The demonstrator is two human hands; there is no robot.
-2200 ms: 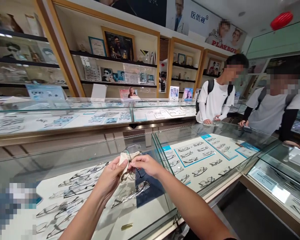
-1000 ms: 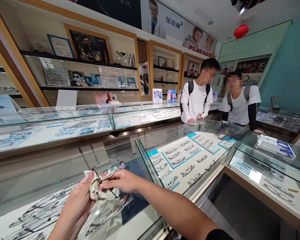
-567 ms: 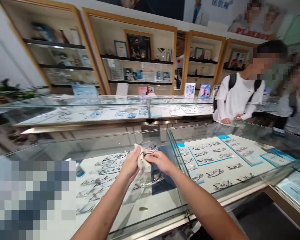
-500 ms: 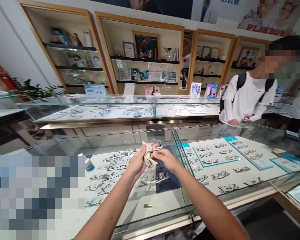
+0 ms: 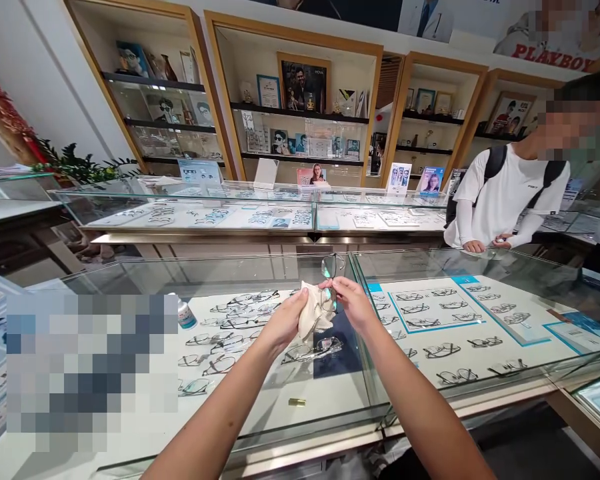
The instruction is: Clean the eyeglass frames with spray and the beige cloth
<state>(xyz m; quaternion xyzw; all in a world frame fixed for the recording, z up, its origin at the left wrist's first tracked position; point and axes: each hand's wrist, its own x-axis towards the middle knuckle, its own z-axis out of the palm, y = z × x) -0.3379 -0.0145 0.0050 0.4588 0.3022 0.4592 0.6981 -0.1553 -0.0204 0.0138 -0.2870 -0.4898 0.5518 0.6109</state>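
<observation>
Above a glass display case, my left hand [image 5: 289, 319] is closed on a cream cleaning cloth [image 5: 312, 319], which hangs down in loose folds. My right hand [image 5: 353, 300] pinches a pair of eyeglasses [image 5: 333, 266] near its middle, one lens above the fingers and the other below, beside the cloth. Greenish reflections show on the lenses. The cloth partly hides the lower lens. Beneath my hands, several spectacle frames [image 5: 250, 325] lie in rows inside the case, along with a dark blue panel [image 5: 337, 350].
A small white bottle with a blue label [image 5: 186, 313] stands on the left. A gold-coloured piece [image 5: 297, 402] lies near the front edge. Across the aisle runs another display counter [image 5: 205, 237]. A person in a white shirt [image 5: 510, 193] leans at the right.
The eyeglasses, mostly covered by the cloth before, now show upright in my right hand. My left hand has drawn the cloth slightly away. The whole view has shifted a little.
</observation>
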